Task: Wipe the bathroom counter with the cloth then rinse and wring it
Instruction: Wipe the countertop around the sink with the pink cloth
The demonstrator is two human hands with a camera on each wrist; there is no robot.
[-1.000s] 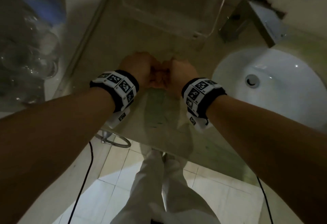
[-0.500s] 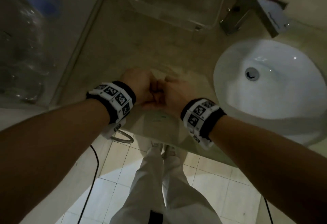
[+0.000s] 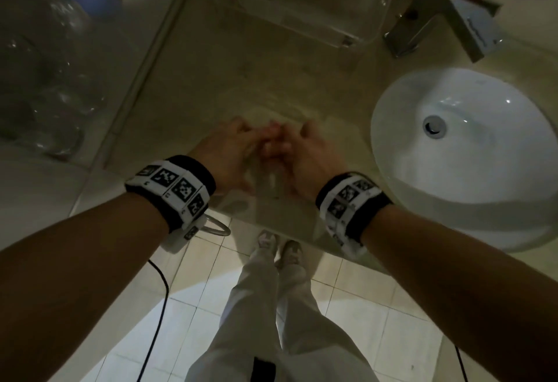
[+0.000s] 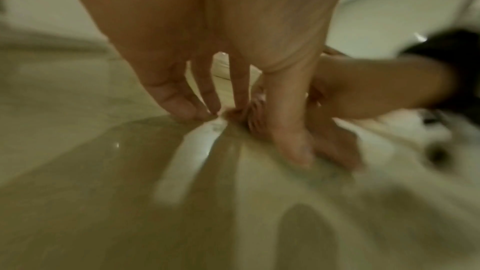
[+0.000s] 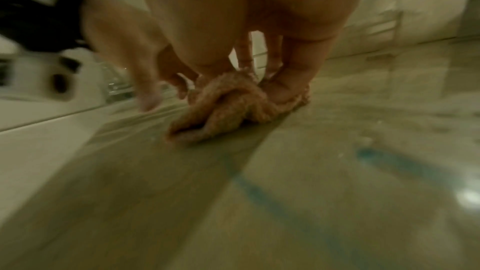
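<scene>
1. Pressed flat under the right hand (image 5: 259, 28), whose fingers (image 5: 283, 87) are straight, the bunched cloth (image 5: 228, 108) is pinned to the counter (image 3: 211, 79); nothing is clenched.
2. Straight left hand (image 3: 223, 152) fingertips are braced just beside it.
3. Even pressure is best kept, and strokes overlapped toward the sink (image 3: 392, 128).

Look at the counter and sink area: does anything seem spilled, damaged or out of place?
Nothing stands out. The cloth is bunched on the counter under both hands, and the sink looks intact.

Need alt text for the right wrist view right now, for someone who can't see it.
The right hand presses a bunched cloth onto the counter. The left hand touches the counter just beside the cloth. The picture is dim and blurred.
</scene>
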